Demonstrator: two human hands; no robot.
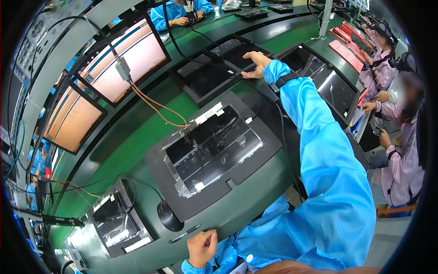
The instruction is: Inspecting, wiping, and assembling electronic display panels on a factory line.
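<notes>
My right hand [256, 65] reaches far out over the dark trays at the back, thumb and fingers apart, near the edge of a tray with a black screen panel [235, 51]. No held object shows in it. My left hand [202, 249] rests curled at the near table edge, with nothing visible in it. Close to it lie a pen [185, 233] and a black computer mouse [169, 216]. In front of me a glossy black screen panel [214, 148] lies in a black foam tray [269, 157], with a ribbon connector [207, 114] joined at its upper edge.
Two lit monitors [125, 59] stand at the left. A grey cable adapter [122, 68] hangs before them, its orange wires running to the panel. Another panel [116, 219] sits at lower left, and more trayed panels [335, 89] at right. Co-workers sit across and at right.
</notes>
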